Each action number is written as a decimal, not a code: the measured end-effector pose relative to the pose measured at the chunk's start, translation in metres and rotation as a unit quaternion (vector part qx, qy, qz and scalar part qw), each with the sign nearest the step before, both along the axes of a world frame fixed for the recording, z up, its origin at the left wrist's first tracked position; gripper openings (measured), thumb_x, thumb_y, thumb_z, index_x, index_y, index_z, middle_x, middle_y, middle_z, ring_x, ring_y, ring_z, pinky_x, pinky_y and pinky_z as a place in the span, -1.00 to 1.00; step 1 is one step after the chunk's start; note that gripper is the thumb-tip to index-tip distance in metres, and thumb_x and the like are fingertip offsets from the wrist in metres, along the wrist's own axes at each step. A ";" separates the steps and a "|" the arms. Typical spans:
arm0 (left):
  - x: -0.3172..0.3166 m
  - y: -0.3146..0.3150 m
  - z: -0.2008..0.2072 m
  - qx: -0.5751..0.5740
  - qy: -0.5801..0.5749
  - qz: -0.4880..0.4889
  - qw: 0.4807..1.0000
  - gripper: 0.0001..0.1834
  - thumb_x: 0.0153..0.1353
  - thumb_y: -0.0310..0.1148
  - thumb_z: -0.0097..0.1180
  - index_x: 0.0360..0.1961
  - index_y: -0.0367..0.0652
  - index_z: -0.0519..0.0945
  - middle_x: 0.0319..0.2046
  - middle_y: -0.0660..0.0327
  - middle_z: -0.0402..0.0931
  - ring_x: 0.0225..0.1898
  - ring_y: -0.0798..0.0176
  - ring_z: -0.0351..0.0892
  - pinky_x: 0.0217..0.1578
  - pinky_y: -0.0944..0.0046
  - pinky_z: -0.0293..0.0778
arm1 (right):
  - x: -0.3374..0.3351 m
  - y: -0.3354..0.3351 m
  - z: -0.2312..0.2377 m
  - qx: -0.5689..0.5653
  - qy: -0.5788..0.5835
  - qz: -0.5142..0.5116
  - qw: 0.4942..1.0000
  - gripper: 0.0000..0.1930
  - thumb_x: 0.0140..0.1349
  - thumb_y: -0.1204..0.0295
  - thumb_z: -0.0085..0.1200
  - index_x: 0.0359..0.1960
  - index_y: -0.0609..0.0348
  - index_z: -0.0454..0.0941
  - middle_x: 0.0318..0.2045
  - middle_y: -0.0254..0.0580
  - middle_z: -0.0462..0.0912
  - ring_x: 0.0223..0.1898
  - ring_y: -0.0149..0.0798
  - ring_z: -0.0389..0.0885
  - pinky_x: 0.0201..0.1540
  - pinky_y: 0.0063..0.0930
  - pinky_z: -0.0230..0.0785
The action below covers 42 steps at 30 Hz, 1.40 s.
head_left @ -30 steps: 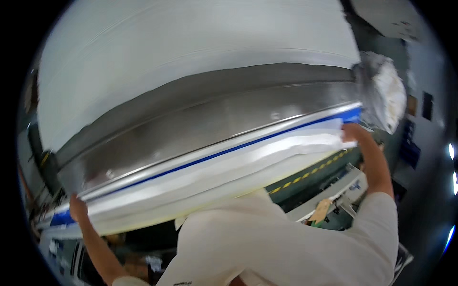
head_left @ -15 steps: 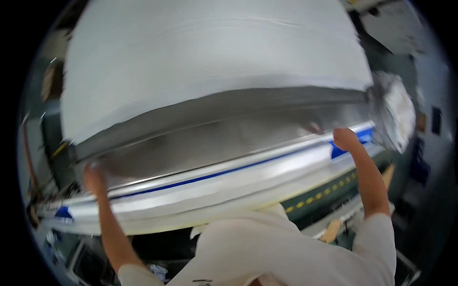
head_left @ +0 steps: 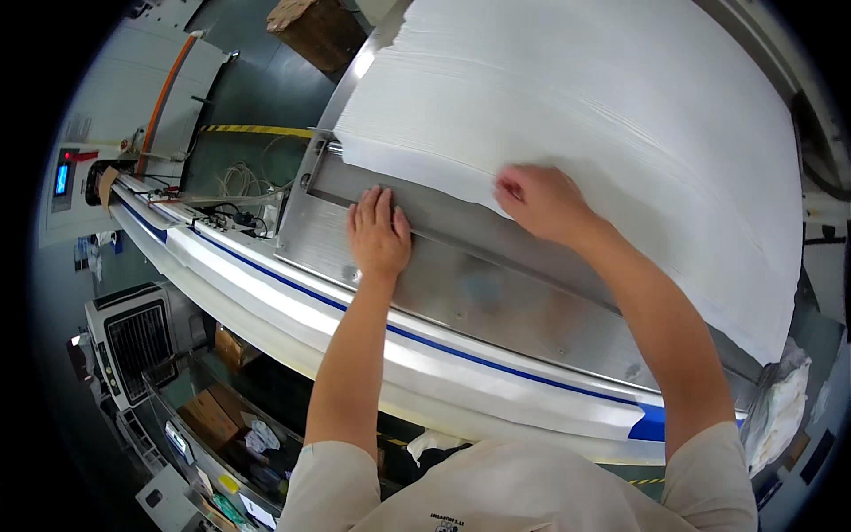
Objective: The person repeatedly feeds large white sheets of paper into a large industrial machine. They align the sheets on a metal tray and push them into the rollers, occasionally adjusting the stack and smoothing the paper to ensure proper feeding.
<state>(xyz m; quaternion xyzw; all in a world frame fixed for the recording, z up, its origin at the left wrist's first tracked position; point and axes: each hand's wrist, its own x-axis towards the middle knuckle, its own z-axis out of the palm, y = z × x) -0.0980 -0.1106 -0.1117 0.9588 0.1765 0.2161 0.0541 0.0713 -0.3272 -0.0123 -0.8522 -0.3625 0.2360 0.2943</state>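
A broad white sheet, wrinkled and layered at its edge like cloth, spreads over a metal table. Along its near edge runs a bare steel plate. My left hand lies flat on this plate near its left end, fingers spread, holding nothing. Farther right, my right hand is over the sheet's near edge with its fingers curled together. Slight blur hides its fingertips, so whatever they may pinch does not show.
A white rail with a blue stripe borders the plate on my side. Bunched plastic-like sheeting hangs at the right end. A cart with boxes and a vented white unit stand lower left. Beyond the left end sits a brown box.
My view has turned toward the table's left end. My left hand now rests flat on the plate; my right hand has left the rail and moved in over the sheet's edge.
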 end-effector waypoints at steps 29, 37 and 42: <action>0.078 0.083 0.024 0.090 -0.028 -0.047 0.994 -0.50 0.19 -0.31 -0.06 0.18 -0.08 0.36 0.18 0.15 0.35 0.25 0.07 0.26 0.25 0.01 0.07 | 0.053 0.173 -0.048 0.065 -0.149 -0.092 0.982 -0.87 0.03 0.28 0.05 -0.45 -0.07 0.61 -0.49 -0.26 0.66 -0.40 -0.08 0.63 -0.30 -0.20 0.47; 0.067 0.086 0.018 0.072 -0.041 -0.044 0.996 -0.61 0.17 -0.29 0.00 0.06 -0.05 0.43 0.12 0.22 0.40 0.23 0.11 0.29 0.22 0.02 0.11 | 0.056 0.172 -0.049 0.058 -0.136 -0.098 0.984 -0.87 0.05 0.26 0.06 -0.45 -0.06 0.62 -0.49 -0.25 0.67 -0.39 -0.08 0.63 -0.28 -0.20 0.47; 0.052 0.082 0.019 0.062 -0.043 -0.030 0.997 -0.63 0.16 -0.29 0.04 0.02 -0.03 0.45 0.10 0.24 0.42 0.21 0.13 0.32 0.21 0.03 0.12 | 0.054 0.172 -0.047 0.060 -0.147 -0.101 0.982 -0.87 0.05 0.26 0.07 -0.44 -0.06 0.62 -0.49 -0.25 0.66 -0.38 -0.08 0.63 -0.28 -0.20 0.47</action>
